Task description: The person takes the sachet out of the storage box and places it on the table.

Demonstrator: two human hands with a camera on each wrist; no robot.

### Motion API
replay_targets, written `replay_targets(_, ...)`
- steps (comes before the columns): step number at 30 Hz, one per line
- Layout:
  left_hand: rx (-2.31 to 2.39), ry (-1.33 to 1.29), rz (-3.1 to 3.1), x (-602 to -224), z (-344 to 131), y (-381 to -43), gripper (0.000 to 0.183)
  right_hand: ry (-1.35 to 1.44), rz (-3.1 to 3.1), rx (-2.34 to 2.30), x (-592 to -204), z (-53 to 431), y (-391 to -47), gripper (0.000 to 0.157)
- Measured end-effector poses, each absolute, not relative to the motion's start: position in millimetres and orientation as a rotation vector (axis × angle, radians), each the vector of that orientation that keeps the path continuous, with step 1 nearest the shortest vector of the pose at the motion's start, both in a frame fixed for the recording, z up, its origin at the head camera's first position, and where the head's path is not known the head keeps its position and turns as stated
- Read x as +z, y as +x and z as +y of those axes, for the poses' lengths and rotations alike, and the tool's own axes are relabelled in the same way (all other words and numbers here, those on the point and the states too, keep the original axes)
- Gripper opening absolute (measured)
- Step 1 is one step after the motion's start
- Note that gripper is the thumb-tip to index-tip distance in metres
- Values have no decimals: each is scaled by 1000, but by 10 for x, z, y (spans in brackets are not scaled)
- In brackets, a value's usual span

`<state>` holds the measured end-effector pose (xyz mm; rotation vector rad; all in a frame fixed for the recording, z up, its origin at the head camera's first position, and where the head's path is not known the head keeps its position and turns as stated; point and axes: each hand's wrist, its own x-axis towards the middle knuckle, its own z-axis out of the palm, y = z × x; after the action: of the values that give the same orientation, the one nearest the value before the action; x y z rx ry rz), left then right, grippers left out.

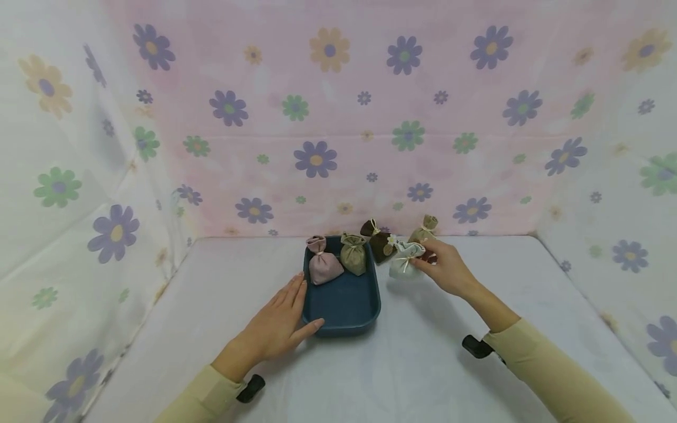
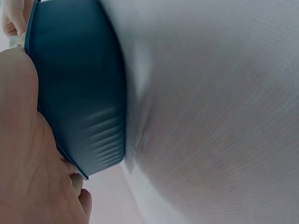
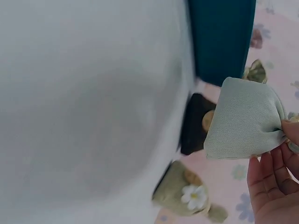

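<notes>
fabric makes the pale green pouch (image 1: 403, 271) look light and soft, something that should give under pressure rather than crack; its woven face, plain in the right wrist view, probably grips well and is unlikely to slip. the body is rounded, so whatever fills it may shift a little. the gathered neck, where a thin ribbon (image 1: 406, 263) is tied, seems the best place to take hold, and the right hand (image 1: 448, 269) pinches it there between thumb and fingers. the pouch is to the right of the blue tray (image 1: 346, 305), seemingly held clear of the surface (image 1: 423, 370), with a dark brown pouch (image 1: 378, 245) and a khaki pouch (image 1: 426, 228) behind it. the left hand (image 1: 277, 320) grasps nothing: its fingers lie extended along the tray's left side, the thumb at the near rim. the tray looks stiff and smooth, easier to steady by its rim than its walls. inside it, a pink pouch (image 1: 325, 270) and an olive pouch (image 1: 353, 258) sit toward the far end.
</notes>
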<state>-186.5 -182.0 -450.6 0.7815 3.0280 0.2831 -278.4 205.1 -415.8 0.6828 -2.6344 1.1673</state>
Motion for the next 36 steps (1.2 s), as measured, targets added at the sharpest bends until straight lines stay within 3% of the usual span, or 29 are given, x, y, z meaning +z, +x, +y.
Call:
replay_targets(24, 238, 763, 3010, -4497, -1812, -1874, 100, 397, -2906, 1099, -4344, 2617, -3080, 29)
replay_targets(36, 242, 764, 3020, -4496, -1807, -1868, 101, 393, -2890, 1080, -4307, 2775, -2949, 43)
